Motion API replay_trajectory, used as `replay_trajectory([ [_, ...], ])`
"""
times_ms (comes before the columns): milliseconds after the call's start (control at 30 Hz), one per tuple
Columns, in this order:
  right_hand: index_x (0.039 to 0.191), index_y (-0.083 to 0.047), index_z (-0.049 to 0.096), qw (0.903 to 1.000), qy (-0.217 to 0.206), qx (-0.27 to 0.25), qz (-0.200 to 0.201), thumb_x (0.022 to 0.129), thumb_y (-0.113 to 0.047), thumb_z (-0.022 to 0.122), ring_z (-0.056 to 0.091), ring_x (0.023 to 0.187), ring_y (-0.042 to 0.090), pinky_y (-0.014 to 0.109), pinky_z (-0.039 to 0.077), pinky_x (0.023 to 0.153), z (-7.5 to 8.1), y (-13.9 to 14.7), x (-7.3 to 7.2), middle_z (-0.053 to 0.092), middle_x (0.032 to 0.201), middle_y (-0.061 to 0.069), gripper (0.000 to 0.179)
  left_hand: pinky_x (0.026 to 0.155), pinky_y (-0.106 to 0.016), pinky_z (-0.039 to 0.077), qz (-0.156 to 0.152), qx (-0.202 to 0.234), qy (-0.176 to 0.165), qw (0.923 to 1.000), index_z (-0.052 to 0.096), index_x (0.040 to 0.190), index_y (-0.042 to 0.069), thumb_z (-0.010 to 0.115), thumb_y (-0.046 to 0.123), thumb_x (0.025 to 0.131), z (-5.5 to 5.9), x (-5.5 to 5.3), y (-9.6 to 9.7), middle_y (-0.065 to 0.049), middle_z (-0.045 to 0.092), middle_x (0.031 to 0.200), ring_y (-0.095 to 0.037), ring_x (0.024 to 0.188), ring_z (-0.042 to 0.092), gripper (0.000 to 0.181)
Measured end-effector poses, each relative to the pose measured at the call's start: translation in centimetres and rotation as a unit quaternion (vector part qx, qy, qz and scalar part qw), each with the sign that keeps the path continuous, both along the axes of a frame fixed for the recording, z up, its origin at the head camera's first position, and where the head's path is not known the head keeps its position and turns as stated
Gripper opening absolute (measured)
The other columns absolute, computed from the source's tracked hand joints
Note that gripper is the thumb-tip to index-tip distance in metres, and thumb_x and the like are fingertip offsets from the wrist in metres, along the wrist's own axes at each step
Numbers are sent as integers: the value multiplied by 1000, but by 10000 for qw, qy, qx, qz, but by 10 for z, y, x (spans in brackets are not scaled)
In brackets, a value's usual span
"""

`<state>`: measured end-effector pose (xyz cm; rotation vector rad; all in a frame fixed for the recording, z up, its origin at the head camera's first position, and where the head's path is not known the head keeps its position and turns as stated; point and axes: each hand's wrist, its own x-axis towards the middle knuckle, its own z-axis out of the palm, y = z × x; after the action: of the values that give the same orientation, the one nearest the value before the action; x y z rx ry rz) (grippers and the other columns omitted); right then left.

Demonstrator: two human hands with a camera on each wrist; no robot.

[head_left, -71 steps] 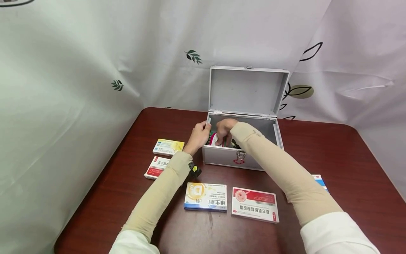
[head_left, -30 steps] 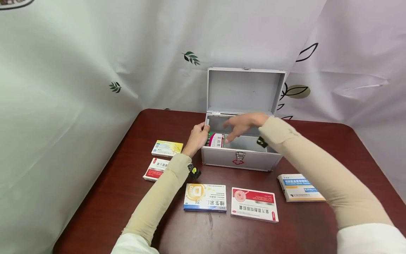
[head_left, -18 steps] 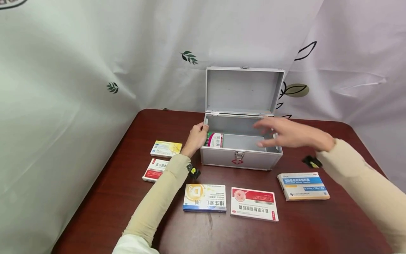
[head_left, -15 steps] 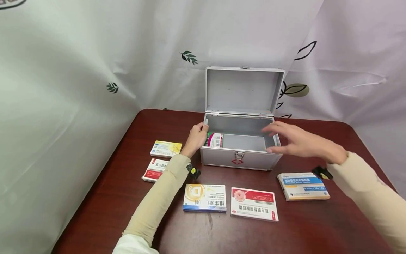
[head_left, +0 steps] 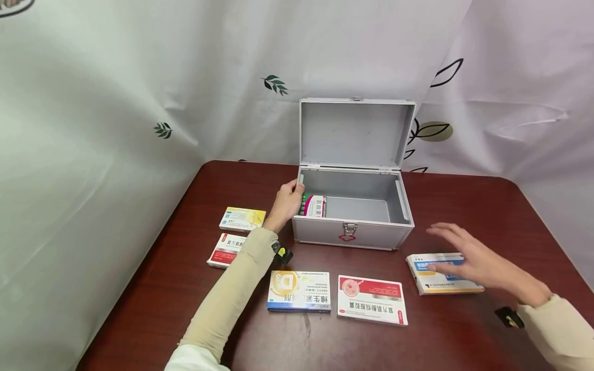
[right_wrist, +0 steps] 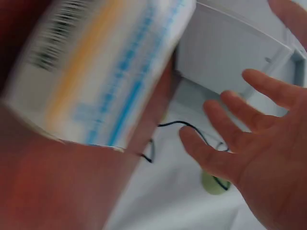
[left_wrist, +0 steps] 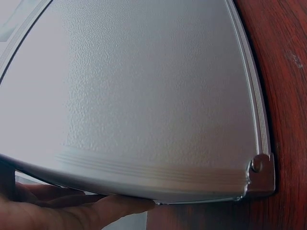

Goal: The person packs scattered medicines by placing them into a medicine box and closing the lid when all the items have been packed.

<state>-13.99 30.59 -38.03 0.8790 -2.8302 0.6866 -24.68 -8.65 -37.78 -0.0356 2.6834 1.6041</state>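
A silver aluminium medicine case (head_left: 320, 230) stands with its lid raised at the back of the table. My left hand (head_left: 285, 208) holds its left rim; in the left wrist view the fingers (left_wrist: 110, 209) lie along the edge of the case wall. A green, white and magenta medicine box (head_left: 317, 206) sits inside at the left end. My right hand (head_left: 480, 264), fingers spread and holding nothing, is over the white, blue and orange medicine box (head_left: 433, 285) at the right. The right wrist view shows that medicine box (right_wrist: 103, 81) blurred beside the spread fingers.
On the dark red table (head_left: 301, 345) lie a vitamin D box (head_left: 299, 291) and a red-and-white medicine box (head_left: 372, 300) in front of the case. Left of it lie a yellow-and-white box (head_left: 242, 218) and another red-and-white box (head_left: 226, 251), partly behind the left arm.
My right hand has left the inside of the case, fingers opening, and has moved right and down over the blue-and-white medicine box. The left hand has stayed on the rim.
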Motion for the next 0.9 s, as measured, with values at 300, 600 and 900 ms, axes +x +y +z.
replay_trajectory([
  [300, 132, -9, 43, 9948, -823, 594, 46, 57, -42, 84, 35, 115, 35, 55, 27, 83, -27, 3, 21, 39, 132, 16, 92, 101, -40, 34, 32, 143, 59, 9999, 42, 137, 6, 38, 28, 97, -3, 1, 0, -10, 50, 132, -19, 113, 48, 46],
  [600, 130, -8, 46, 9879, -587, 1423, 194, 55, -21, 82, 42, 110, 31, 50, 32, 86, -24, 0, 18, 49, 122, 10, 84, 101, -40, 34, 124, 210, 53, 9997, 44, 136, 7, 39, 26, 97, -5, 1, -2, -10, 51, 130, -19, 110, 48, 44],
  [900, 133, -5, 41, 9800, -1102, 1593, -466, 64, -57, 74, 48, 95, 27, 41, 43, 68, 14, 2, 5, 52, 115, 15, 92, 103, -39, 32, 95, 189, 28, 9998, 42, 137, 6, 39, 27, 97, -2, 0, 1, -10, 49, 133, -19, 115, 46, 46],
])
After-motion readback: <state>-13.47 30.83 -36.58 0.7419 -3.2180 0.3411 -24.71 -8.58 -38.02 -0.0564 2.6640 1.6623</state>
